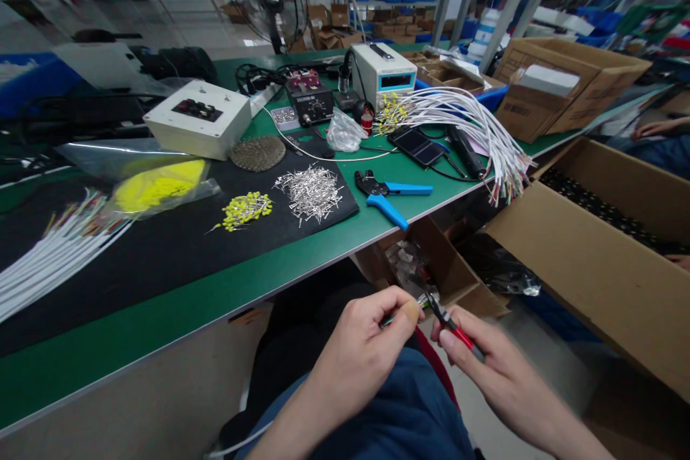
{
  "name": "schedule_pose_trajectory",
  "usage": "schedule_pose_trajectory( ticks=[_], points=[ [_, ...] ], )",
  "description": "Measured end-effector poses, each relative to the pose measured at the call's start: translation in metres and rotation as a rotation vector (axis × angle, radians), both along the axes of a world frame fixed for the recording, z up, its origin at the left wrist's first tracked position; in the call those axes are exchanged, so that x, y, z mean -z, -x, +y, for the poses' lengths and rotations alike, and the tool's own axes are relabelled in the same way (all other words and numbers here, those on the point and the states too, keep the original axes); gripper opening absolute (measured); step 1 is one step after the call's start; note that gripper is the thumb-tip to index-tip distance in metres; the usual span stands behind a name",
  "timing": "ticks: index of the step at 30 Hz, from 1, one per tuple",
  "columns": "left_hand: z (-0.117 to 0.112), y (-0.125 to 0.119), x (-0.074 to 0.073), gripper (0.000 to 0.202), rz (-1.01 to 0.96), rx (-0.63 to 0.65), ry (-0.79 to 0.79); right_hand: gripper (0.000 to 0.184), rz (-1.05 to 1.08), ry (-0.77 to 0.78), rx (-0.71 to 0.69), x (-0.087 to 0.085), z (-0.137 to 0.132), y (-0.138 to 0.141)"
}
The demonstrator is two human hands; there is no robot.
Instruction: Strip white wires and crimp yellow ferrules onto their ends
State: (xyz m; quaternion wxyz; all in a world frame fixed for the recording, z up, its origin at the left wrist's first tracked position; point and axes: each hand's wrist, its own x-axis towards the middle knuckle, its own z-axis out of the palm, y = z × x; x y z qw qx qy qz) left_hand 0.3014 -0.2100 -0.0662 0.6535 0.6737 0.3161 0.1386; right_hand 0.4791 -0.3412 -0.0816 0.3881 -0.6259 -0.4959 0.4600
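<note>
Both hands are low over my lap, below the edge of the green bench (177, 302). My left hand (364, 345) is closed in a pinch on the end of a thin wire (402, 310) with coloured strands. My right hand (485, 366) is closed round red-handled cutters (456, 330), whose jaws meet the wire tip between the two hands. On the black mat lie a pile of small metal terminals (313, 192) and a heap of yellow components (245, 210).
Blue-handled crimping pliers (391, 195) lie near the bench edge. White wire bundles lie at the left (48, 259) and fan out at the right (468, 122). A white control box (199, 117), a soldering station (309, 97) and a power supply (384, 72) stand behind. Open cardboard boxes (598, 259) are at the right.
</note>
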Motion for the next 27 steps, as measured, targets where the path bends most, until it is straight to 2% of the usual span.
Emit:
schedule_pose_trajectory(
  ticks=[14,19,27],
  points=[
    [-0.0022,0.0008,0.0042,0.031,0.030,0.077,-0.066,0.032,-0.135,0.045,-0.074,0.0025,0.0000,-0.0054],
    [-0.0004,-0.0022,0.0063,0.031,0.048,0.084,-0.089,0.029,-0.197,0.070,-0.095,0.0015,-0.0008,-0.0074],
    [-0.0034,-0.0029,0.0050,0.036,0.043,0.078,-0.053,0.028,-0.253,0.090,-0.107,0.0007,-0.0022,-0.0038]
  ],
)
